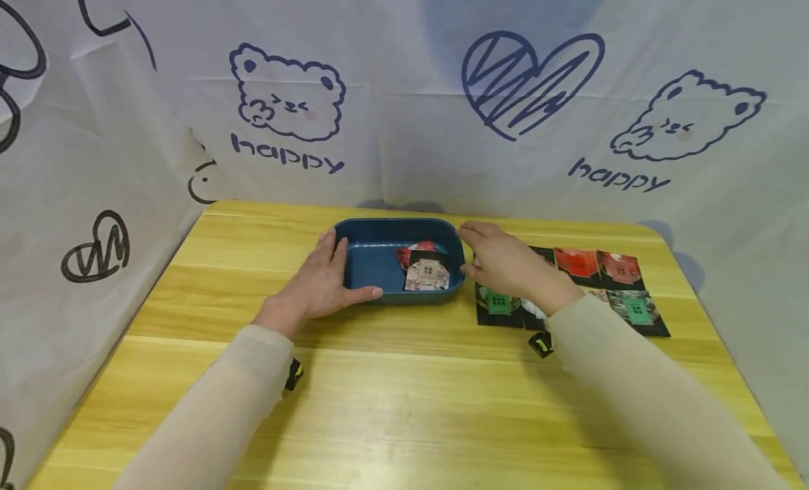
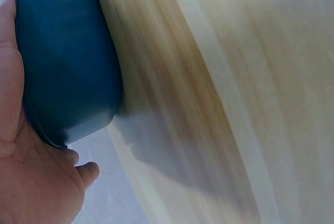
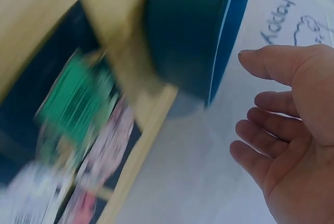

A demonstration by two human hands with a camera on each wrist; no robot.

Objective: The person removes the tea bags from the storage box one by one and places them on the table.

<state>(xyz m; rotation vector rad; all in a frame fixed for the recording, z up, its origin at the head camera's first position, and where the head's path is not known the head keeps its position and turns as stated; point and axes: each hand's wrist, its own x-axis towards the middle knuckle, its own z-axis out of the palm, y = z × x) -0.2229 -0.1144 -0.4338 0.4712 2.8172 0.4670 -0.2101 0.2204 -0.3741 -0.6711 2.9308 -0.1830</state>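
Observation:
A dark blue rectangular basin [image 1: 373, 265] with rounded corners stands at the back middle of the table. Inside it, on the right, a packet with a pale label [image 1: 428, 272] overlaps a red one [image 1: 407, 250]. My left hand [image 1: 316, 283] lies against the basin's left end, fingers extended along it and thumb stretched along the front. The left wrist view shows the palm beside the basin wall [image 2: 68, 51]. By the right end is my right hand [image 1: 505, 262], fingers loosely bent, holding nothing. A gap separates this hand [image 3: 287, 125] from the basin in the right wrist view.
Several flat square packets lie in two rows at the right, including a red one [image 1: 576, 263] and a green-labelled one [image 1: 637, 309]; my right hand and forearm cover some. The wooden table [image 1: 392, 406] meets a white cloth [image 1: 404, 139] with drawings behind and at the left.

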